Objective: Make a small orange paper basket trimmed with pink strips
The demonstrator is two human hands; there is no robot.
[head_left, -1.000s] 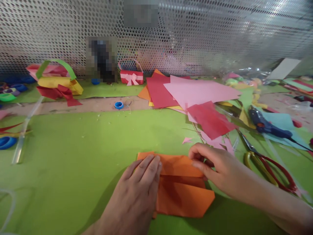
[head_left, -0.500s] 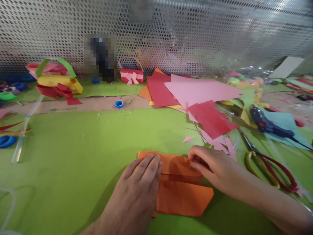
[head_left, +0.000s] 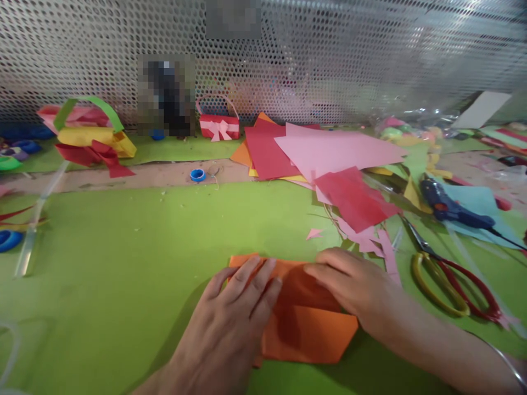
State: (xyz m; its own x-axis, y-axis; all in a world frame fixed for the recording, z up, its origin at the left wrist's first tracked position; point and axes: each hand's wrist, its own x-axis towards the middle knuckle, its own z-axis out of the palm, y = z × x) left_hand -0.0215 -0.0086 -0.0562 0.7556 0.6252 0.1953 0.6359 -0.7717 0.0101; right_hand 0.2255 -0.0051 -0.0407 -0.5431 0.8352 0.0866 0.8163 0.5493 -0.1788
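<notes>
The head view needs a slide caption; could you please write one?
Left hand and right hand on folded orange paper, with scissors and a glue gun at right.

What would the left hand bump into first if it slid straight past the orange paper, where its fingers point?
Probably the coloured paper pile: the left hand points forward and slightly right, towards it. Depth is hard to judge.

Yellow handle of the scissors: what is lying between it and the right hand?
In the head view, a pink paper strip lies between the yellow handle and the right hand, on the green surface.
</notes>
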